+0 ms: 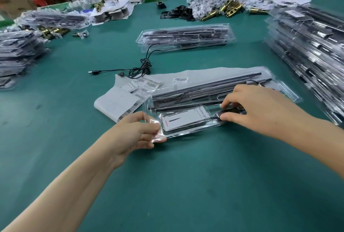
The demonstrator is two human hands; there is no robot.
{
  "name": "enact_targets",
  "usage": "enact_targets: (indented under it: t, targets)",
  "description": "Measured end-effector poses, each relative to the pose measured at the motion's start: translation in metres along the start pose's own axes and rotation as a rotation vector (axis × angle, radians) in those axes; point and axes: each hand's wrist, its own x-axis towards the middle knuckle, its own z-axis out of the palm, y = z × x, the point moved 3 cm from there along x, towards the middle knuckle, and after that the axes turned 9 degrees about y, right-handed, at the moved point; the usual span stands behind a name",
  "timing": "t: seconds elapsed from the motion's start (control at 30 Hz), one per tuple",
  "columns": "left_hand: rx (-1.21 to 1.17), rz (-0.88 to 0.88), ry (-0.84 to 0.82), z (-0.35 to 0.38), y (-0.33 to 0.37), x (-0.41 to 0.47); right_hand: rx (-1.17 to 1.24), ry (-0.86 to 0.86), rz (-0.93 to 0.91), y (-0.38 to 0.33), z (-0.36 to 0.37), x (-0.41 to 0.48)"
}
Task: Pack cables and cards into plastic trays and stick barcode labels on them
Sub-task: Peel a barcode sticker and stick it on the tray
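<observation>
Left hand (137, 135) grips tray (197, 131); right hand (260, 108) seemingly pinches cable (226, 113).

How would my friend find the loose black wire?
Start at the clear tray on the green table nearest the camera. Behind its left end, past the barcode labels, lies the black cable. It alone lies bare and tangled, plug pointing left.
</observation>
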Motion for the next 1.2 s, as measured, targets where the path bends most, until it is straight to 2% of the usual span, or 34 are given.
enact_targets:
  t: [0.2, 0.53, 0.77, 0.83, 1.07, 1.2]
  targets:
    - [0.002, -0.017, 0.003, 0.000, -0.002, 0.002, -0.007, -0.014, 0.012, -0.001, -0.001, -0.001]
    - [0.027, 0.067, 0.030, 0.000, 0.003, 0.002, -0.016, -0.058, 0.026, -0.006, -0.002, 0.002]
    - [0.072, 0.252, 0.092, -0.002, 0.001, 0.000, 0.185, 0.077, -0.155, -0.046, -0.016, 0.035]
    - [0.082, 0.299, 0.116, -0.001, -0.004, 0.001, 0.153, 0.033, -0.181, -0.057, -0.016, 0.056]
    - [0.063, 0.404, 0.110, 0.000, -0.015, 0.007, 0.056, -0.336, -0.241, -0.092, 0.007, 0.111]
    - [0.050, 0.404, 0.126, -0.001, -0.020, 0.007, 0.112, -0.346, -0.255, -0.101, 0.009, 0.128]
